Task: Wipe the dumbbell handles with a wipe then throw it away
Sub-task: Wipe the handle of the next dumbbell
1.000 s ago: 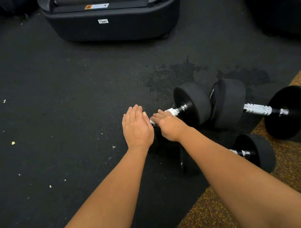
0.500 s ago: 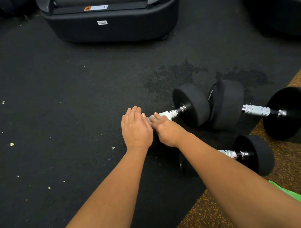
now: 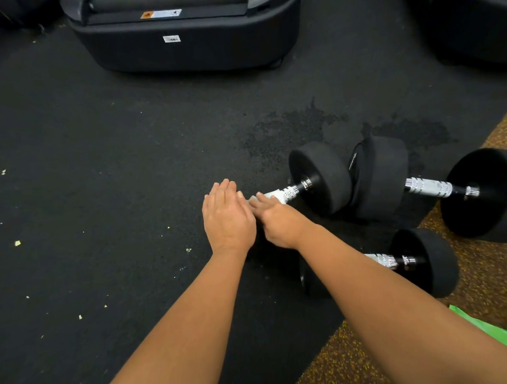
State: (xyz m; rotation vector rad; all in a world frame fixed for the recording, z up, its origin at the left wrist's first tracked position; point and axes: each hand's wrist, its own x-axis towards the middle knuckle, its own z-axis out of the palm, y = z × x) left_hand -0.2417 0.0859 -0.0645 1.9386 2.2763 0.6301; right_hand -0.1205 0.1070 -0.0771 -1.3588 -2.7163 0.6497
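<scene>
Head view: since half a second ago the right hand (image 3: 279,224) has slid a little toward the left hand (image 3: 228,217) along the handle (image 3: 291,192), leaving more knurled metal bare next to the black weight head (image 3: 322,178). The green sheet (image 3: 490,328) at the lower right edge shows more than before.

The writing is too small or blurred to read. The dark machine base (image 3: 184,50) at the top carries an orange-and-white sticker (image 3: 161,14) and, lower down, a small white barcode label (image 3: 171,38). Faint lettering marks the side of the second dumbbell (image 3: 382,176).

The wipe (image 3: 271,196) is white and wrapped on the handle of the first dumbbell, showing just beyond the right hand's fingers (image 3: 259,199). These curl over it and the bar, gripping both. The left hand lies flat just beside it, fingers straight and together, its thumb touching the right hand's fingertips. What lies under the palm cannot be told.

The second dumbbell sits to the right of the first, its near head against the first's head. A third dumbbell (image 3: 424,265) lies nearer the person, its handle partly hidden by the right forearm. All three rest on the black rubber floor (image 3: 101,139), where it meets a brown speckled mat (image 3: 485,275).
</scene>
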